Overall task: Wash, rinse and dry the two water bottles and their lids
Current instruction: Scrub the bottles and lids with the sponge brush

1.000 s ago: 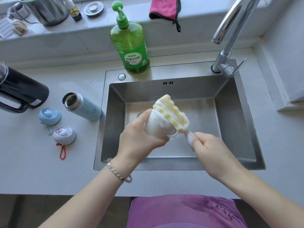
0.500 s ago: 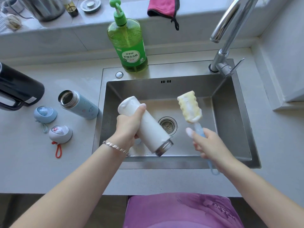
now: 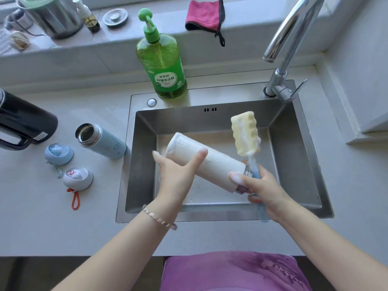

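Note:
Over the sink, my left hand [image 3: 176, 179] holds the soapy white bottle [image 3: 218, 164] from below, thumb and fingers wrapped up its sides. The bottle lies tilted, its open steel mouth toward the lower right. My right hand [image 3: 264, 190] grips the blue handle of the bottle brush, and its thumb touches the bottle's mouth end. The foamy yellow sponge head [image 3: 244, 133] points up, outside the bottle. A light blue bottle [image 3: 102, 141] lies open on the counter at the left. Beside it lie a blue lid [image 3: 58, 154] and a white lid with a red loop [image 3: 78, 179].
The steel sink [image 3: 294, 160] has a faucet [image 3: 287, 38] at its back right. A green dish soap pump bottle [image 3: 163, 66] stands on the sink's back rim. A pink cloth [image 3: 204, 14] lies on the ledge. A black kettle [image 3: 23, 124] lies at the far left.
My right hand has moved left with the brush to the white bottle's mouth end. My left hand has shifted lower under the bottle, which now lies flatter.

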Demonstrator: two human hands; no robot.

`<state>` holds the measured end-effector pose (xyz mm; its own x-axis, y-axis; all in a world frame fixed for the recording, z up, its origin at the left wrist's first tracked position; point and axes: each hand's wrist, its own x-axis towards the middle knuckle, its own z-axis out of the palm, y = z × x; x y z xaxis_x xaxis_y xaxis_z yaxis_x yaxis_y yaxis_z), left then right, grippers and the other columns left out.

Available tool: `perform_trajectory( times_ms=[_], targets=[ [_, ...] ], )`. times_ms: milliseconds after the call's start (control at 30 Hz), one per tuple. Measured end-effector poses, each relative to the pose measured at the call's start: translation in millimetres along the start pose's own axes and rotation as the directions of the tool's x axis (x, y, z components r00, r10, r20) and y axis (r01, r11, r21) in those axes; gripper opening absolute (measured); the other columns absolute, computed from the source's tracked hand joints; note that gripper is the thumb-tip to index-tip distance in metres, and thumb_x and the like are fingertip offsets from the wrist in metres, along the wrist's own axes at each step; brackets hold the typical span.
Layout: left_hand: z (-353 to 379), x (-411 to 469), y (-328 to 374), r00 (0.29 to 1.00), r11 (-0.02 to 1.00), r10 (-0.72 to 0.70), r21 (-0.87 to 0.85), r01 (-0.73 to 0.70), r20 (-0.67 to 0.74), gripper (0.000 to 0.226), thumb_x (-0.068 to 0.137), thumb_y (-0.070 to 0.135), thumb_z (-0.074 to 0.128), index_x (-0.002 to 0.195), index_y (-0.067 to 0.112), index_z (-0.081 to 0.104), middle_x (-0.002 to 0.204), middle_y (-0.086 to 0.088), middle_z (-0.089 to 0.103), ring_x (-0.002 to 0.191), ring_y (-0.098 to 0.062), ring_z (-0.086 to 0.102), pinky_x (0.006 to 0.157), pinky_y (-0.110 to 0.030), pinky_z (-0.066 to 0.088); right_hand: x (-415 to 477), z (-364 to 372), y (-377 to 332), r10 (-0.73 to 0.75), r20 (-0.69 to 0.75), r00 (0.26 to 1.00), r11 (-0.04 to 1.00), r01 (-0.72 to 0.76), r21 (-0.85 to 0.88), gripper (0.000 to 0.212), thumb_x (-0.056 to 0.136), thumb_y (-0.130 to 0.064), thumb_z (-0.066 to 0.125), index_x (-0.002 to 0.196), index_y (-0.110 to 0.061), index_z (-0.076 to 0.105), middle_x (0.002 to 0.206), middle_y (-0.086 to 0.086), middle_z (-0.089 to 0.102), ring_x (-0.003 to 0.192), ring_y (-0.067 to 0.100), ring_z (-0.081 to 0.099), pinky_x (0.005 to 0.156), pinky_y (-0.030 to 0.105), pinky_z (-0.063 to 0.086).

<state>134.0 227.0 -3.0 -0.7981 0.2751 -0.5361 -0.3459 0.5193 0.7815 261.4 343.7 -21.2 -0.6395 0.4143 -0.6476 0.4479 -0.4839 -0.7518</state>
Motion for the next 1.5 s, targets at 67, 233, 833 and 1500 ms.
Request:
perform_trajectory(
  times_ms=[67,233,833,1500],
  targets=[
    [-13.2,-3.5,-7.7,0.894,0.823,0.446,0.373,-0.428,0.042,0.123,0.063,0.056,0.074,0.148,0.013,-0.003,0.156,-0.005,0.004,0.144,-0.019,0.002,0.114,-0.026,0.004,-0.8,-5.1,-5.7,-0.009,-0.002,1.0,0.998,0.009,-0.063,0.048,0.053,-0.029,0.074,0.097,-0.019,0.059,0.068,-0.005,0.055,0.044,0.002,0.043,0.037,0.015,0.023],
    [-12.6,0.5,-25.9,0.418,-0.052,0.683,0.611,-0.79,0.599,0.101,0.053,0.049,0.079,0.137,0.018,0.034,0.133,-0.006,0.053,0.125,-0.029,0.047,0.102,-0.05,0.037,-10.5,0.3,-25.8,-0.061,0.105,0.993,0.973,0.083,-0.216,0.045,0.055,-0.027,0.075,0.098,-0.021,0.062,0.065,-0.007,0.059,0.048,0.0,0.05,0.039,0.011,0.03],
    [-15.6,-17.9,-13.9,0.897,0.581,0.39,0.7,-0.415,0.208,0.044,0.065,0.041,0.069,0.102,0.033,0.046,0.087,0.01,0.062,0.086,-0.02,0.06,0.067,-0.03,0.044,-30.7,10.6,-4.8,-0.377,0.161,0.912,0.542,0.359,-0.76,0.025,0.096,-0.028,0.041,0.114,-0.033,0.058,0.057,-0.005,0.047,0.063,0.024,0.046,0.065,0.039,0.042],
    [-26.6,-23.3,-1.1,0.776,0.374,0.575,0.76,-0.532,0.26,0.072,0.056,0.038,0.079,0.121,0.029,0.05,0.091,0.006,0.062,0.083,-0.022,0.059,0.059,-0.026,0.037,-33.9,3.5,-26.5,-0.43,0.03,0.902,0.485,0.26,-0.835,0.026,0.095,-0.03,0.042,0.115,-0.034,0.058,0.049,-0.004,0.036,0.054,0.022,0.036,0.055,0.034,0.033]
  ],
)
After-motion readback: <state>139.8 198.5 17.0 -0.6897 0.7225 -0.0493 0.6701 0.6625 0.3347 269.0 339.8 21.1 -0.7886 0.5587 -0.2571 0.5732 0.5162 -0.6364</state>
